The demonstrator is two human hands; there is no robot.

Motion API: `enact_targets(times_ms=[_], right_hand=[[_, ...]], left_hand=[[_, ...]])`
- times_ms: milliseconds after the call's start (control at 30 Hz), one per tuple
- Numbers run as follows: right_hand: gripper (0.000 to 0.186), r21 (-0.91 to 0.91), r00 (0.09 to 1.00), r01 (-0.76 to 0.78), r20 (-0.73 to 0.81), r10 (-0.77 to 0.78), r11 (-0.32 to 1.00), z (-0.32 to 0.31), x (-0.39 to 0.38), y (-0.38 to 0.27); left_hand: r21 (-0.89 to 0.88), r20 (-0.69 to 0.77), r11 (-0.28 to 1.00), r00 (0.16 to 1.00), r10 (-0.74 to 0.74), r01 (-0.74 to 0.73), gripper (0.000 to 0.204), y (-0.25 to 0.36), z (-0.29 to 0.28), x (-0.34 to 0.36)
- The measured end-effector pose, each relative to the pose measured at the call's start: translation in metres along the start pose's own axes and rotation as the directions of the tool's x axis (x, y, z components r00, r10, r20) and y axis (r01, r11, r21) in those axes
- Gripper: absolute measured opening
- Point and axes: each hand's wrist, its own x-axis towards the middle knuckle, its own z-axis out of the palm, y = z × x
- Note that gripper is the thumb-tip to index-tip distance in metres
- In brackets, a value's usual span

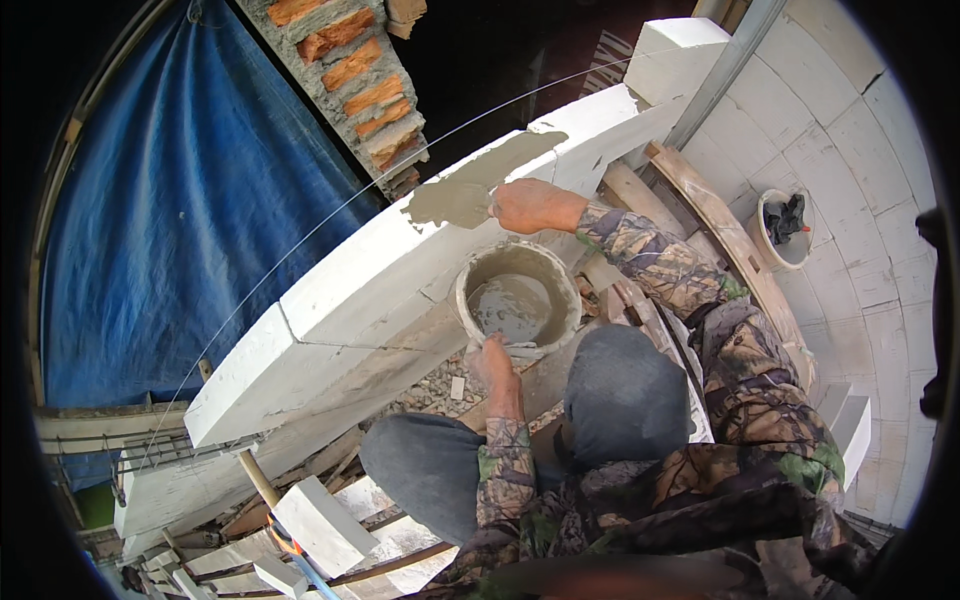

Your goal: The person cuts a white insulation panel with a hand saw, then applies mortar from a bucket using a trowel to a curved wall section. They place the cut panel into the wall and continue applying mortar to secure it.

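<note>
Camouflage sleeves (655,258) (brown, with leafy green patches) and plain dark grey trousers (630,395)

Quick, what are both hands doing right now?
Left hand: closed on the bucket at its near edge.
Right hand: closed, at the mortar; can't tell what's inside it.

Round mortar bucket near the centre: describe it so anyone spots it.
Find the long, diagonal wall of white blocks. Below its grey mortar patch is a round, mortar-crusted bucket, the left grip at its rim. Wet mortar inside distinguishes it from the white bucket at right, holding something black.
</note>
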Motion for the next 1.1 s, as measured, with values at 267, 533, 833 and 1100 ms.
enact_targets(times_ms=[267, 533, 833, 1100], right_hand=[[0.035, -0.114, 0.917, -0.389, -0.145, 0.372, 0.914, -0.031, -0.083, 0.154], [0.025, -0.171, 0.990, -0.131, -0.074, 0.120, 0.976, 0.031, -0.183, 0.055], [0.026, 0.083, 0.936, -0.249, 0.274, 0.218, 0.965, 0.131, -0.157, 0.046], [0.042, 0.523, 0.871, -0.425, 0.457, 0.178, 0.739, 0.084, -0.182, 0.097]], left_hand=[[0.020, 0.097, 1.000, 0.995, -0.002, 0.001, 0.024, -0.010, -0.008, 0.009], [0.107, 0.079, 0.994, 0.996, -0.037, 0.028, 0.012, -0.006, -0.004, 0.002], [0.118, 0.163, 0.990, 0.985, 0.056, -0.076, 0.011, -0.007, -0.001, -0.002], [0.053, 0.175, 0.999, 0.984, -0.013, 0.004, 0.007, -0.005, 0.008, -0.006]])
